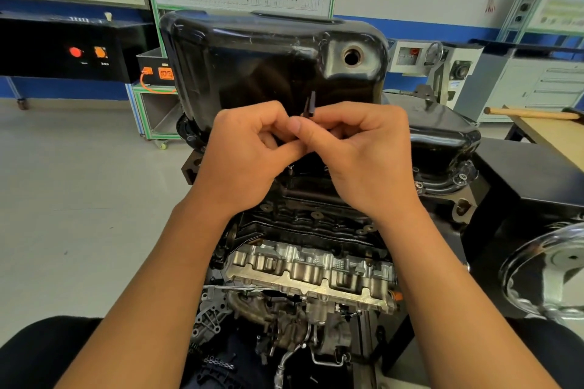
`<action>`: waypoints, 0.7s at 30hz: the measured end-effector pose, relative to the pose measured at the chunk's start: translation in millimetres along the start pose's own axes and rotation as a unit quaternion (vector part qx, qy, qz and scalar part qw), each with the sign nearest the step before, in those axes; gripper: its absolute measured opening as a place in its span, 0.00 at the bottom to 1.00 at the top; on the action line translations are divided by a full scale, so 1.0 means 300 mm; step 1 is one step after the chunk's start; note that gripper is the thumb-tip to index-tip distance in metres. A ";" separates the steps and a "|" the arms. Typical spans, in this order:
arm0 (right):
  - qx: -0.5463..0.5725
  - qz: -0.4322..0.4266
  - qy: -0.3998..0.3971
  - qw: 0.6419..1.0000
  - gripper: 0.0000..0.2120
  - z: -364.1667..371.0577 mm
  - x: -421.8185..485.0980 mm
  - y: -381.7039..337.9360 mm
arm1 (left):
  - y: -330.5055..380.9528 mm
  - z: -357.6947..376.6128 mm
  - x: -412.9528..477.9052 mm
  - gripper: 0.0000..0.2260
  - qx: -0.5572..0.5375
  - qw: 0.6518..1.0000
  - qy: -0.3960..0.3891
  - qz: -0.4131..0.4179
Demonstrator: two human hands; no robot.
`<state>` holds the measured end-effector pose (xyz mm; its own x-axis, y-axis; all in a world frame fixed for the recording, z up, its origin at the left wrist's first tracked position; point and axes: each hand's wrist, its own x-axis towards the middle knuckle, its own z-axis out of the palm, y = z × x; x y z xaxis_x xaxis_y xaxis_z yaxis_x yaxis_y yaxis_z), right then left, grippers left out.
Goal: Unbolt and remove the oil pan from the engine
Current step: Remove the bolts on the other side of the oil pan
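The glossy black oil pan (pixel 252 54) sits on top of the upturned engine (pixel 316 268), its open drain hole (pixel 351 57) at the upper right. My left hand (pixel 246 151) and my right hand (pixel 363 151) meet in front of the pan's near wall, fingers curled. Between them they pinch a small dark tool (pixel 309 106) whose tip sticks up above the fingers. A small bolt (pixel 290 167) stands on the pan flange just below the hands. What the lower end of the tool touches is hidden.
A second black cover (pixel 442 136) lies to the right of the pan. A round metal disc (pixel 550 271) is at the right edge, and a wooden table (pixel 553 133) with a handle on it stands behind. A trolley with orange connectors (pixel 158 79) stands on the left floor.
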<state>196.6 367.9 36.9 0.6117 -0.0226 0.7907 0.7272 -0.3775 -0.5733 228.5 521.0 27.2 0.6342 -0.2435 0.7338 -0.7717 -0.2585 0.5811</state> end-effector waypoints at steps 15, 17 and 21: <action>-0.019 0.002 0.003 1.000 0.02 -0.002 0.003 0.003 | 0.000 -0.023 0.008 0.04 -0.014 1.000 -0.007 -0.004; -0.026 0.000 0.001 1.000 0.01 -0.007 0.004 0.001 | 0.002 -0.019 0.010 0.04 -0.010 1.000 -0.004 0.000; -0.076 -0.016 -0.020 0.997 0.03 -0.011 0.004 -0.004 | 0.000 -0.036 0.012 0.07 -0.034 0.999 -0.037 -0.001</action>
<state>195.4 365.3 39.4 0.6040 0.0281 0.7965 0.6921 -0.5141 -0.5067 230.2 530.1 33.6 0.6357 -0.3123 0.7060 -0.7702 -0.1953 0.6071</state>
